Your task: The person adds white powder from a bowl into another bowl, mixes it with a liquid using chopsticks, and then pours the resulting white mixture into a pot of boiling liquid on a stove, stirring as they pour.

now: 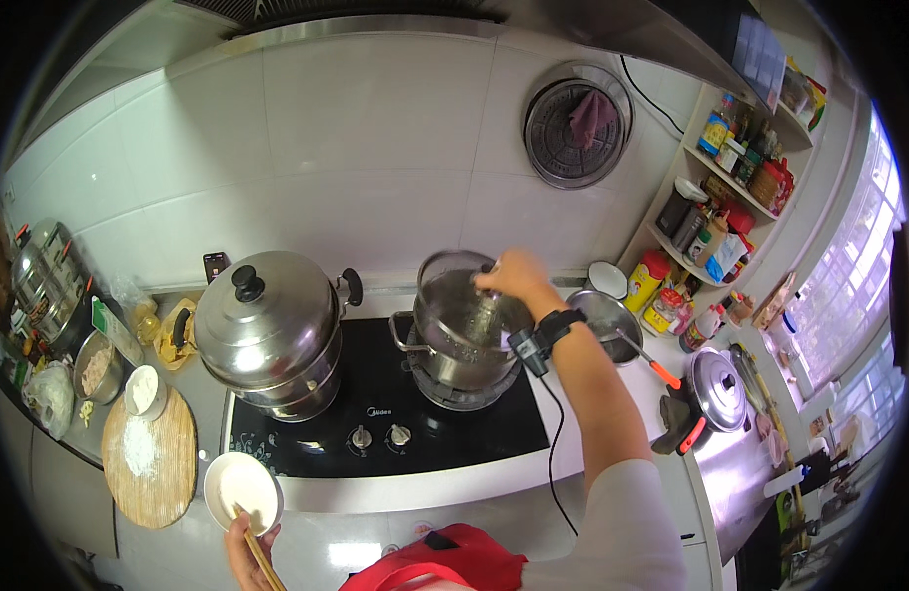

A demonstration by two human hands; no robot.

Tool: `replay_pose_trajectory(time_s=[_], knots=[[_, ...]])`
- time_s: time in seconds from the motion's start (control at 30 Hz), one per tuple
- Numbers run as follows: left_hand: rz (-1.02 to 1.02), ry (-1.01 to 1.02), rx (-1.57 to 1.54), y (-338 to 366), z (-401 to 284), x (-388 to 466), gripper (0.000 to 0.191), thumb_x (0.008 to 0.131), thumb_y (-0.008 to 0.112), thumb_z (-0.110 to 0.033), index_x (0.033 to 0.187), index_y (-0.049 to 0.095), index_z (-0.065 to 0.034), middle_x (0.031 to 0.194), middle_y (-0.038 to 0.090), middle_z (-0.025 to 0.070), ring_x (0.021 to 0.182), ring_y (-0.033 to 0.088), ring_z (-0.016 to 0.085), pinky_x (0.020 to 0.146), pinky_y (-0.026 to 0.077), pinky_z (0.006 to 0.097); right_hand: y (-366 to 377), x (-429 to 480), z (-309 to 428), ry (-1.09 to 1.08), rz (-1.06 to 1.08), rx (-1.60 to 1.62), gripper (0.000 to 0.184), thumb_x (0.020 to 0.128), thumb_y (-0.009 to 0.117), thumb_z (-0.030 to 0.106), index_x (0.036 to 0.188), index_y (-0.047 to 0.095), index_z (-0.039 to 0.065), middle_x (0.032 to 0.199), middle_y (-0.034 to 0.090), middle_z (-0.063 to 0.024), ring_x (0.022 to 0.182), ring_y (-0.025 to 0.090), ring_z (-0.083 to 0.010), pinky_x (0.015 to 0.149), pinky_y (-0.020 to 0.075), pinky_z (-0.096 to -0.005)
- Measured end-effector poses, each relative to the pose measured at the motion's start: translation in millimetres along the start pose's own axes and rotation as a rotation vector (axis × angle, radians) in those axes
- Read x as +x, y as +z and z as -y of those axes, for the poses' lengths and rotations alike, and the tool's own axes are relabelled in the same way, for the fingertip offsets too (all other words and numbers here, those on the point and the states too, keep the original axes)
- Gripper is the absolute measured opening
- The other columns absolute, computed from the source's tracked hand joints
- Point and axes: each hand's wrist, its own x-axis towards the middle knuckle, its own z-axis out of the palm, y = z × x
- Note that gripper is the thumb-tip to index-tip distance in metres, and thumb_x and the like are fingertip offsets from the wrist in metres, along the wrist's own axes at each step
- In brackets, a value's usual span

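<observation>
My right hand [517,277] grips the knob of a glass lid [454,284], tilted over a stainless-steel pot [454,369] on the right burner. Whether the lid's edge touches the pot cannot be made out. In my left hand [249,550] are a white bowl [212,487] and a pair of wooden chopsticks [262,559]. White contents, possibly a thin batter, sit in the bowl, and the chopstick tips reach into it. This bowl is held near the front left corner of the black gas hob [314,451]. Inside the pot, the contents are hidden by the lid and its glare.
A large lidded steamer pot [277,325] stands on the left burner. Left of it lies a round wooden board [151,480] with white powder and a small bowl [145,391]. At right are a pan [609,325] and a lidded pot [716,391]. A cable [554,443] hangs from my right wrist.
</observation>
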Motion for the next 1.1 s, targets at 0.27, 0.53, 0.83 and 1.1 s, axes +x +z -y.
replay_pose_trajectory(time_s=[0.27, 0.53, 0.83, 1.1], knots=[[0.070, -0.082, -0.010, -19, -4, 18, 0.070, 0.068, 0.069, -0.033, 0.123, 0.043, 0.0014, 0.108, 0.056, 0.0136, 0.084, 0.062, 0.027, 0.068, 0.054, 0.0346, -68, -70, -35, 0.100, -0.310, 0.181, 0.052, 0.062, 0.067, 0.053, 0.067, 0.069, 0.001, 0.064, 0.064, -0.0146, 0.063, 0.063, -0.0276, 0.061, 0.0473, -0.0381], [0.328, -0.239, 0.062, -9, 9, 54, 0.061, 0.073, 0.067, -0.028, 0.122, 0.044, 0.0003, 0.107, 0.057, 0.0120, 0.085, 0.062, 0.026, 0.061, 0.056, 0.0346, -58, -197, -115, 0.339, -0.446, 0.094, 0.048, 0.059, 0.073, 0.050, 0.061, 0.065, 0.002, 0.055, 0.060, -0.0121, 0.052, 0.059, -0.0232, 0.053, 0.0464, -0.0352], [0.497, -0.326, 0.132, 23, 15, 45, 0.063, 0.074, 0.065, -0.026, 0.124, 0.042, 0.0038, 0.109, 0.056, 0.0148, 0.088, 0.064, 0.028, 0.059, 0.059, 0.0336, 6, -316, -198, 0.578, -0.314, -0.124, 0.042, 0.059, 0.074, 0.046, 0.062, 0.068, 0.004, 0.057, 0.062, -0.0115, 0.054, 0.061, -0.0252, 0.055, 0.0480, -0.0340], [0.510, -0.287, 0.164, 66, 10, 13, 0.066, 0.073, 0.065, -0.027, 0.125, 0.041, 0.0051, 0.110, 0.056, 0.0164, 0.089, 0.064, 0.028, 0.060, 0.060, 0.0340, 79, -299, -238, 0.654, -0.234, -0.028, 0.036, 0.057, 0.069, 0.043, 0.057, 0.067, 0.006, 0.057, 0.062, -0.0115, 0.056, 0.063, -0.0269, 0.062, 0.0520, -0.0346]])
